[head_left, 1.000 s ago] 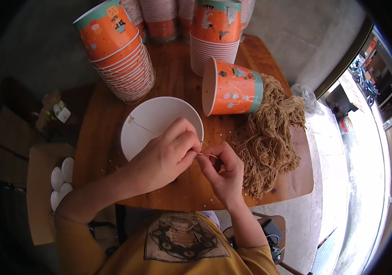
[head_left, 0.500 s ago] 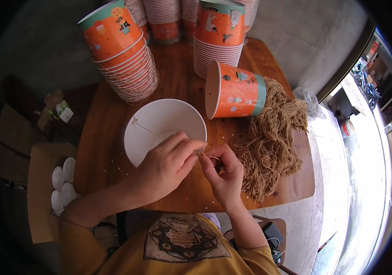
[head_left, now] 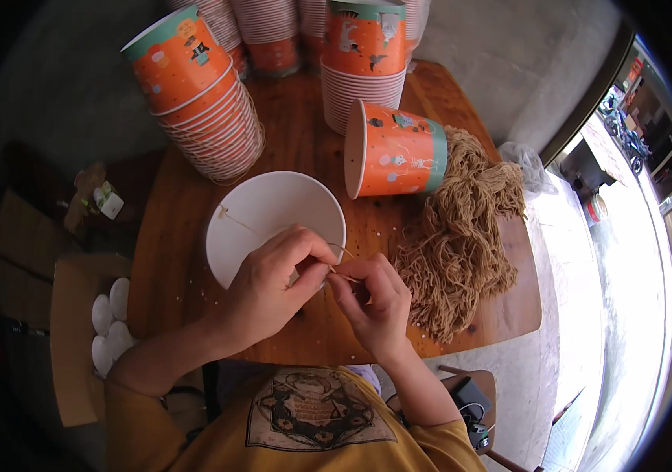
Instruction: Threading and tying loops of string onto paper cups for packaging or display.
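Pinched between both hands — left hand (head_left: 269,287) and right hand (head_left: 375,303) — a short tan string (head_left: 341,275), fingertips of each closed on it. Its long axis runs roughly 10 to 4 o'clock, continuing as a thin strand across the white paper bucket (head_left: 230,252) lying under the left hand. Loose string pile (head_left: 462,244) sits at 2 o'clock from the grip, nearer the right hand — beside a tipped orange bucket (head_left: 399,149).
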Motion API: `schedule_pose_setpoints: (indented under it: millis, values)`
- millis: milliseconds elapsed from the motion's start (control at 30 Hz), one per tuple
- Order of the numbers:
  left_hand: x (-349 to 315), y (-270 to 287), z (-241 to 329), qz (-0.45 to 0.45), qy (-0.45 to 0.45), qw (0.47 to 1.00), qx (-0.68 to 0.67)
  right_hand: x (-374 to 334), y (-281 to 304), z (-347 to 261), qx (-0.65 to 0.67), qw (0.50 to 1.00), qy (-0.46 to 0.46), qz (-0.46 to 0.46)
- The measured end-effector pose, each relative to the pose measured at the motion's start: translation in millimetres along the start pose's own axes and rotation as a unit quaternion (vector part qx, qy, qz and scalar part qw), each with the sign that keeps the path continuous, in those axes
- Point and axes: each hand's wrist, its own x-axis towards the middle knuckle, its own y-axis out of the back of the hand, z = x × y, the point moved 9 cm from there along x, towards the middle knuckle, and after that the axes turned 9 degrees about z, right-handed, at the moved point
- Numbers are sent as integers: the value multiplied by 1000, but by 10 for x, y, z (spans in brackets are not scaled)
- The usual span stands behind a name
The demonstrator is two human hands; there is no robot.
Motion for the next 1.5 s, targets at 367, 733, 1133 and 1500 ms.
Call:
schedule_pose_setpoints:
  millis: [367, 733, 1133, 1500]
  values:
    - [-30, -19, -96, -9, 131, 989, -68, 1, 6, -43, -18, 999, 42, 10]
    - [-93, -42, -232, -34, 212, 972, -99, 4, 6, -61, -33, 998, 45, 17]
    - [-50, 20, 40, -20, 52, 998, 33, 2, 21, -42, -21, 999, 25, 20]
    - [-24, -5, -14, -13, 47, 999, 3, 3, 21, -52, -11, 999, 30, 13]
